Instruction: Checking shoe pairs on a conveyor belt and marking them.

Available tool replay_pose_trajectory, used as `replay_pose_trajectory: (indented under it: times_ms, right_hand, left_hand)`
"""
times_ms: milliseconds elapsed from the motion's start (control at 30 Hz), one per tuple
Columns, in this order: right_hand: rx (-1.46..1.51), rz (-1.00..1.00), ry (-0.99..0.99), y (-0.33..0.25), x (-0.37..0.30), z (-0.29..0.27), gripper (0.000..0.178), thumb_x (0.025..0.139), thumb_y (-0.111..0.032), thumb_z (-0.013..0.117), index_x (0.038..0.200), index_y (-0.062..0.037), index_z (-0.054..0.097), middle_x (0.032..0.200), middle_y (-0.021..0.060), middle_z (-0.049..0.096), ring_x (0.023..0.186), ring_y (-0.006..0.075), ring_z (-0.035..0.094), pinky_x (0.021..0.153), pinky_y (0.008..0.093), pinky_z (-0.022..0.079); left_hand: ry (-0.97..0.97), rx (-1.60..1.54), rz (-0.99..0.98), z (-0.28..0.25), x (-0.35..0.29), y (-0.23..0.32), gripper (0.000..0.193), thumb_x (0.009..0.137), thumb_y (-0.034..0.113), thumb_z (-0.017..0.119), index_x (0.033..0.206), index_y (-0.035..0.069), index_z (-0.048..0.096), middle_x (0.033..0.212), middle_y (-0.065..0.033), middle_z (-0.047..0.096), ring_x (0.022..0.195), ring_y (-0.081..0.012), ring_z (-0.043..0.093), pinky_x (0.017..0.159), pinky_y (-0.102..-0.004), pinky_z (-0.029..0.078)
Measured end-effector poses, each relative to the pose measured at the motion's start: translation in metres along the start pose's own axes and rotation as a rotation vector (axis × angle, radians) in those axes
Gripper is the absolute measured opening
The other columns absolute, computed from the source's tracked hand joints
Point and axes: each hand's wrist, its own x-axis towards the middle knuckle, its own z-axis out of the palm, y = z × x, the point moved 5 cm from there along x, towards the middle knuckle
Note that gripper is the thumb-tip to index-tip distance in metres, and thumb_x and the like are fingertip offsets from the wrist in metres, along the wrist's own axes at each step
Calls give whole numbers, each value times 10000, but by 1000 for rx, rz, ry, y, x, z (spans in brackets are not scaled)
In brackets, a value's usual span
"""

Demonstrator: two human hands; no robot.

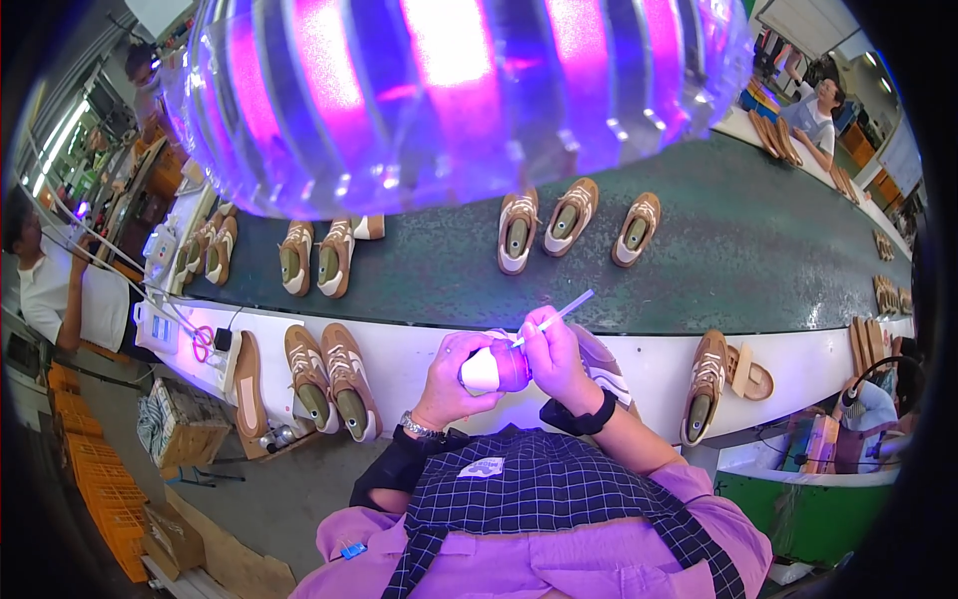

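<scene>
In the head view, I have the left hand [444, 389] near the centre of the frame, thumb and fingers curled around a small rounded object, white on its left side and tinted purple on its right [481, 373]; I cannot tell what it is. Just to its right, I see the right hand [552, 357] closed with bent fingers on a thin, pale, straight stick [569, 308], which slants toward the upper right, its lower end close to the rounded object. Beside that hand, a pale shoe [605, 361] lies partly hidden on the long white ledge [399, 364]. Left of centre on my feed, a pair of tan-and-white lace-up sneakers [349, 374] sits on the ledge; a single tan laced sneaker [707, 384] lies right of centre. Above the ledge runs a broad dark-green worktop [429, 275], bearing more sneakers, and a ribbed, clear-covered lamp [469, 130] glows purple across the top of the frame.
</scene>
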Motion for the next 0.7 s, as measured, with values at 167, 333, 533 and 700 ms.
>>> replay_pose_trajectory:
  times_ms: [167,333,533,700]
  right_hand:
    - [15,28,-11,0,-1,0,112,925,-141,483,897,-32,488,655,67,532,568,134,532,514,291,419]
    - [28,10,7,1,0,1,105,925,-139,482,897,-38,490,661,58,531,572,120,526,514,285,419]
    - [63,34,5,5,3,4,100,924,-134,478,898,-39,492,668,51,531,576,115,524,523,281,422]
    - [48,30,4,5,2,3,101,924,-135,479,901,-38,495,666,46,529,575,108,527,518,276,421]
  left_hand:
    - [10,1,10,-1,2,0,616,504,143,763,1077,70,551,1067,-94,601,1008,-290,544,907,-384,426]
    - [13,16,20,-1,3,-2,635,511,184,782,1089,54,554,1058,-96,591,1002,-268,548,900,-369,427]
    - [15,18,11,-2,3,-5,632,508,191,783,1081,54,554,1052,-95,585,999,-266,547,898,-365,429]
    - [18,15,5,-4,5,-4,621,507,174,774,1076,58,553,1043,-100,591,994,-277,550,893,-373,433]
